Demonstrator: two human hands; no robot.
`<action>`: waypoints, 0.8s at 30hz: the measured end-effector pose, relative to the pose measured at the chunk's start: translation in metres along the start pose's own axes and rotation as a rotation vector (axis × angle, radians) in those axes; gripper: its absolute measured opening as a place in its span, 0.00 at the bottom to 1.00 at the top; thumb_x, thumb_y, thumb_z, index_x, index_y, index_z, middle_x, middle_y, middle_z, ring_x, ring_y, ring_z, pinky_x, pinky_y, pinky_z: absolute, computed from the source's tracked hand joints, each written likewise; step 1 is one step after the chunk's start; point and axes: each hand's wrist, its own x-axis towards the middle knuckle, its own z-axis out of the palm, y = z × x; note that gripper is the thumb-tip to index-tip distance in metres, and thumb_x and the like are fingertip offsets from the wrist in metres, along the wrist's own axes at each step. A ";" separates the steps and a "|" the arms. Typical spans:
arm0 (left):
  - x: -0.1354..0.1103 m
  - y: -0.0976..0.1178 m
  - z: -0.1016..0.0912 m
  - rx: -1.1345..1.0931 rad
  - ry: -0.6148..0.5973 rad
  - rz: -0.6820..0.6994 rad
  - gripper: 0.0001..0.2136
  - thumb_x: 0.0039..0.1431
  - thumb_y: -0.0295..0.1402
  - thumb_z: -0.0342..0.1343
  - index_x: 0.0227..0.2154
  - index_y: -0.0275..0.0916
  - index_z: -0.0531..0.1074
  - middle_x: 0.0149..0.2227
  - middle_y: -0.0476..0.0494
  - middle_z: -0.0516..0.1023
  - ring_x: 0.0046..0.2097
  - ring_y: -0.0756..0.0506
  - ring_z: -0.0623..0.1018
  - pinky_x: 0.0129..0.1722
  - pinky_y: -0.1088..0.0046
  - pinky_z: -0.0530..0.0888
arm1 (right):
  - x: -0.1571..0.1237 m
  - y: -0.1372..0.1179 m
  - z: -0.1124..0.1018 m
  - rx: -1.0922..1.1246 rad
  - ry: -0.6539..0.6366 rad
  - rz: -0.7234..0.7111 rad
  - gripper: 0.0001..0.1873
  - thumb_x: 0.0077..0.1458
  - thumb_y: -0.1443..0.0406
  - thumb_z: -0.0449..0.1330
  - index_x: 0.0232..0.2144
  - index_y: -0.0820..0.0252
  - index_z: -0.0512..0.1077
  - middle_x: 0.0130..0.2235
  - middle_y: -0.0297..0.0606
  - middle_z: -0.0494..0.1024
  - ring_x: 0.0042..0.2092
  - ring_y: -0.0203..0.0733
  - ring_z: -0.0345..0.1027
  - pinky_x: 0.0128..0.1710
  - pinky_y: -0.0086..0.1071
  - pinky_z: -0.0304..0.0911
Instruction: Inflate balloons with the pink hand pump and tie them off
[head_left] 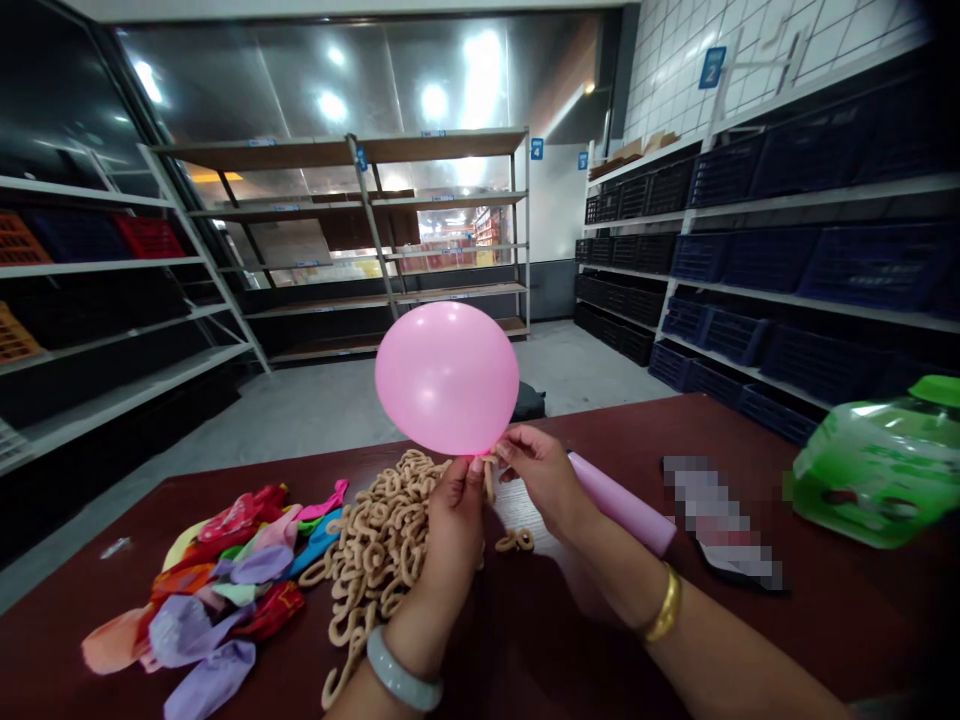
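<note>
An inflated pink balloon (448, 378) stands above the table, its neck pointing down toward me. My left hand (457, 500) pinches that neck between thumb and fingers. Right beside it, my right hand (540, 470) is closed on a beige cord-like loop (490, 478) that hangs at the balloon's neck; my fingers partly hide it. Under the balloon and left of my wrist lies a heap of the same beige loops (390, 530). A couple of loose loops (516, 540) rest below my right hand. Farther left is a pile of uninflated balloons (225, 590) in many colours.
A pink cylinder (626, 505) lies behind my right forearm. Beyond it are a phone-like object (724, 525), its face pixelated, and a green bottle (881, 475). The dark red table (615, 640) faces metal shelves (450, 290); crates (750, 260) fill racks at right.
</note>
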 end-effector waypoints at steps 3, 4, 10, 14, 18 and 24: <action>-0.003 0.000 0.006 -0.130 -0.077 -0.109 0.14 0.56 0.46 0.55 0.30 0.38 0.72 0.18 0.53 0.64 0.22 0.51 0.65 0.21 0.76 0.63 | 0.005 0.005 -0.005 -0.038 0.060 -0.015 0.09 0.52 0.59 0.59 0.28 0.59 0.71 0.26 0.32 0.72 0.28 0.36 0.66 0.27 0.28 0.63; -0.004 0.000 0.008 -0.186 -0.102 -0.160 0.14 0.55 0.46 0.56 0.28 0.39 0.71 0.17 0.55 0.59 0.19 0.52 0.61 0.19 0.77 0.60 | 0.006 0.007 -0.006 -0.042 0.077 -0.018 0.09 0.52 0.59 0.59 0.28 0.59 0.71 0.26 0.32 0.72 0.28 0.36 0.65 0.27 0.28 0.64; -0.007 0.002 0.017 -0.373 -0.209 -0.424 0.16 0.50 0.46 0.60 0.29 0.39 0.67 0.18 0.59 0.50 0.18 0.56 0.49 0.15 0.82 0.49 | 0.016 0.016 -0.016 0.040 0.170 0.024 0.13 0.51 0.56 0.60 0.27 0.59 0.68 0.25 0.30 0.69 0.26 0.34 0.63 0.27 0.29 0.64; -0.006 0.006 0.018 -0.406 -0.164 -0.429 0.16 0.50 0.46 0.61 0.31 0.39 0.66 0.18 0.60 0.49 0.18 0.56 0.48 0.15 0.82 0.47 | 0.019 0.018 -0.018 0.069 0.165 0.066 0.15 0.48 0.53 0.61 0.26 0.59 0.69 0.24 0.30 0.69 0.27 0.34 0.62 0.26 0.28 0.63; -0.001 0.004 0.011 -0.379 -0.041 -0.343 0.14 0.53 0.44 0.59 0.33 0.39 0.69 0.17 0.59 0.54 0.17 0.56 0.50 0.16 0.80 0.50 | 0.014 0.017 -0.010 0.086 0.076 0.136 0.19 0.44 0.50 0.64 0.27 0.61 0.72 0.25 0.32 0.71 0.27 0.35 0.63 0.25 0.28 0.61; 0.008 -0.021 0.003 -0.048 -0.001 -0.101 0.14 0.55 0.44 0.55 0.35 0.37 0.75 0.28 0.45 0.76 0.29 0.47 0.72 0.29 0.73 0.68 | 0.000 0.016 0.005 0.175 -0.052 0.318 0.21 0.35 0.54 0.71 0.27 0.63 0.74 0.22 0.31 0.71 0.23 0.33 0.60 0.23 0.28 0.55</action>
